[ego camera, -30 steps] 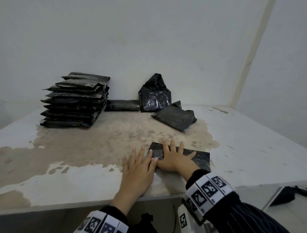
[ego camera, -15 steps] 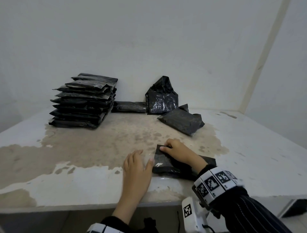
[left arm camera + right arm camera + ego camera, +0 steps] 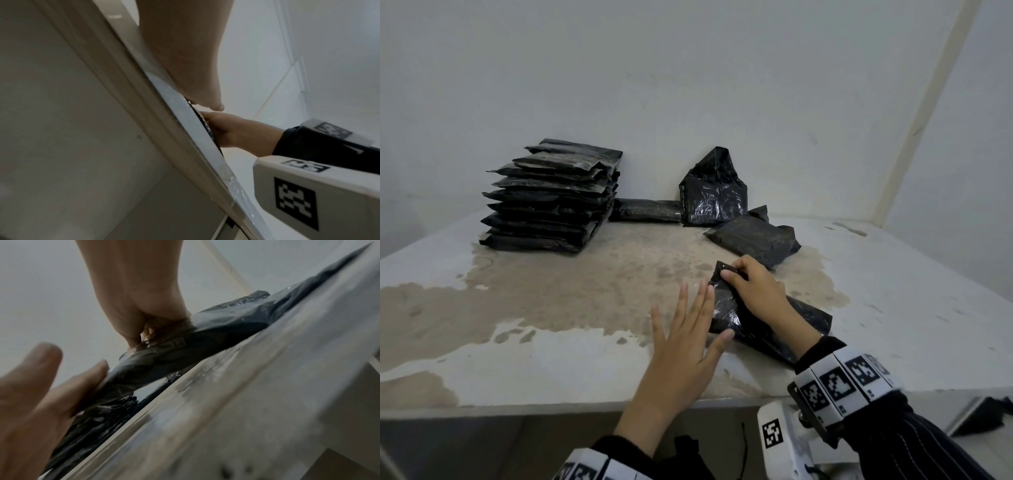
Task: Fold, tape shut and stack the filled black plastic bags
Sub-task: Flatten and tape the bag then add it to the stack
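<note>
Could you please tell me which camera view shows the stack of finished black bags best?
The head view: the stack of finished bags stands whole at the table's far left. Neither the left wrist view nor the right wrist view shows it; they show only the hands at the table's edge.

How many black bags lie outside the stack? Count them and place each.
4: one under the right hand at the table's front edge, one lying flat behind it, one upright at the wall, one flat beside the stack. Others may be hidden.
</note>
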